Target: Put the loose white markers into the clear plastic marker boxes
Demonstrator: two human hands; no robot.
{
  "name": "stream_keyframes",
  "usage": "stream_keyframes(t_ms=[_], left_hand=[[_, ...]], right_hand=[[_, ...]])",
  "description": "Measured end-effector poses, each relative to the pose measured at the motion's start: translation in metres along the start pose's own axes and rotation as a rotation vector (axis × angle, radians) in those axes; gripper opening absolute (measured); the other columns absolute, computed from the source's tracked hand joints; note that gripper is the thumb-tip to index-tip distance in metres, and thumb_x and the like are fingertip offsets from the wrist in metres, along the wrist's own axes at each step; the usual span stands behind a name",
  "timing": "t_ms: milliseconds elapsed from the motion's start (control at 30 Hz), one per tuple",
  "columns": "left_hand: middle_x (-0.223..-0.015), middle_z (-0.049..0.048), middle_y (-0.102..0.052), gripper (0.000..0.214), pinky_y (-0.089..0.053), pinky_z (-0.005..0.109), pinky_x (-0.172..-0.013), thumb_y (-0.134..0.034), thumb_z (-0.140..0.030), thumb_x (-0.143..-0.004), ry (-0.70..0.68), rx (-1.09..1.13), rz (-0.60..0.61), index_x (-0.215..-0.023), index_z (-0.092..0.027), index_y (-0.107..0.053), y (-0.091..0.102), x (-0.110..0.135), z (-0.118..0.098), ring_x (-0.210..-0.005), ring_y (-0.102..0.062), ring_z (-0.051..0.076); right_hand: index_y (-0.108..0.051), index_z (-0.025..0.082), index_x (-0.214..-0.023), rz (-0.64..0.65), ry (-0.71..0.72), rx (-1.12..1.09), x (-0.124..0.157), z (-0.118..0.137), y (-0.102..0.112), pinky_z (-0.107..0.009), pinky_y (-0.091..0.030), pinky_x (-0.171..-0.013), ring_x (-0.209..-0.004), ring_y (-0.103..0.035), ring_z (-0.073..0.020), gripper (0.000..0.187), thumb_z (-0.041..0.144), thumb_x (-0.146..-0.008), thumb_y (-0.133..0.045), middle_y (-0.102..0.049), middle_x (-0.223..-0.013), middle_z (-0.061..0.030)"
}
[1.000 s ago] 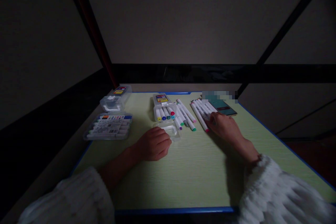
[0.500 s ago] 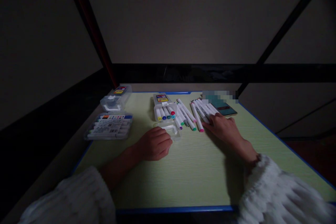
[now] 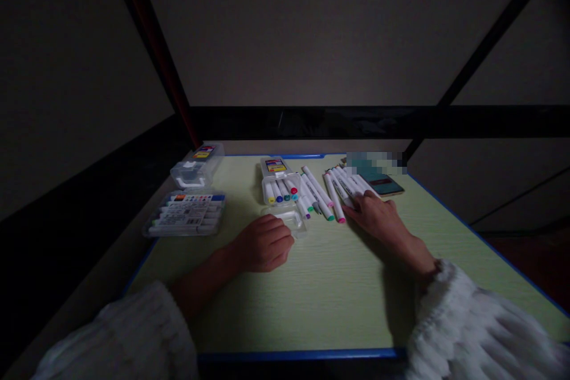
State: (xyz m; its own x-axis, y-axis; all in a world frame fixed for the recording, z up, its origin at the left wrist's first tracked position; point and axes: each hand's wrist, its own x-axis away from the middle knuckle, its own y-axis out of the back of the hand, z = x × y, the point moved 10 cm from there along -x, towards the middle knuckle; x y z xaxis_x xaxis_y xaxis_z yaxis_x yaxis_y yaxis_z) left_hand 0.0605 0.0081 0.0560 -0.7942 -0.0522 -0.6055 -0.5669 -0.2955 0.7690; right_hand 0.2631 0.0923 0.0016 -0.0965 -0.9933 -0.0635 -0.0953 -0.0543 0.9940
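My left hand (image 3: 267,243) is curled closed over the table, by the clear lid (image 3: 297,227) of an open marker case; whatever its fingers hold, if anything, is hidden. That case (image 3: 275,169) lies with its open end toward me, and markers (image 3: 286,195) with yellow, blue, teal and red caps show inside. Over at the right, my right hand (image 3: 378,217) is closed around the near ends of several white markers (image 3: 348,183). A pink-ended marker (image 3: 335,197) lies beside its thumb. More loose markers (image 3: 317,191) with green, pink and purple ends lie between the case and that group.
On the left side sit a filled flat marker case (image 3: 187,214) and, behind it, a clear case with a handle (image 3: 198,167). A phone-like teal object (image 3: 378,180) lies at the back right. Blue edging (image 3: 298,355) borders the pale table (image 3: 312,297).
Both hands stay practically where they were. The whole view has shifted very slightly; the markers and cases keep their places.
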Motion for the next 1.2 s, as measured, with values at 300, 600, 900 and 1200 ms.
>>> stream_keyframes(t_ms=[300,600,900,1200], left_hand=[[-0.067,0.0027,-0.058,0.017,-0.038,0.028,-0.064,-0.041,-0.016,-0.081,0.008,-0.05,0.081,-0.07,-0.017,-0.053,-0.01,0.004,0.001,-0.065,-0.05,0.014],[-0.067,0.0032,-0.057,0.017,-0.039,0.029,-0.064,-0.04,-0.015,-0.081,0.0,-0.041,0.056,-0.073,-0.017,-0.054,-0.007,0.003,0.001,-0.066,-0.049,0.014],[-0.067,0.0026,-0.057,0.014,-0.039,0.028,-0.065,-0.043,-0.016,-0.081,-0.004,-0.037,0.081,-0.071,-0.018,-0.053,-0.011,0.005,0.002,-0.066,-0.05,0.014],[-0.066,0.0029,-0.057,0.017,-0.039,0.028,-0.064,-0.041,-0.015,-0.081,-0.02,-0.057,0.068,-0.07,-0.017,-0.053,-0.009,0.003,-0.001,-0.065,-0.049,0.014]], right_hand=[[-0.061,0.013,-0.086,0.029,0.02,-0.017,0.001,0.005,0.003,-0.032,-0.035,-0.066,-0.083,-0.057,-0.0225,0.034,0.038,-0.086,-0.038,-0.058,-0.091,-0.0121],[-0.062,0.012,-0.081,0.054,0.029,0.006,0.001,0.008,0.003,-0.032,-0.034,-0.064,-0.081,-0.058,-0.0225,0.034,0.034,-0.086,-0.037,-0.059,-0.09,-0.0126],[-0.062,0.012,-0.079,0.021,0.037,0.027,0.002,0.009,0.01,-0.03,-0.034,-0.061,-0.076,-0.06,-0.0216,0.034,0.034,-0.086,-0.037,-0.061,-0.088,-0.0133],[-0.062,0.013,-0.076,-0.044,0.035,0.007,0.002,0.008,0.016,-0.029,-0.032,-0.06,-0.071,-0.059,-0.0191,0.036,0.034,-0.087,-0.035,-0.061,-0.086,-0.0113]])
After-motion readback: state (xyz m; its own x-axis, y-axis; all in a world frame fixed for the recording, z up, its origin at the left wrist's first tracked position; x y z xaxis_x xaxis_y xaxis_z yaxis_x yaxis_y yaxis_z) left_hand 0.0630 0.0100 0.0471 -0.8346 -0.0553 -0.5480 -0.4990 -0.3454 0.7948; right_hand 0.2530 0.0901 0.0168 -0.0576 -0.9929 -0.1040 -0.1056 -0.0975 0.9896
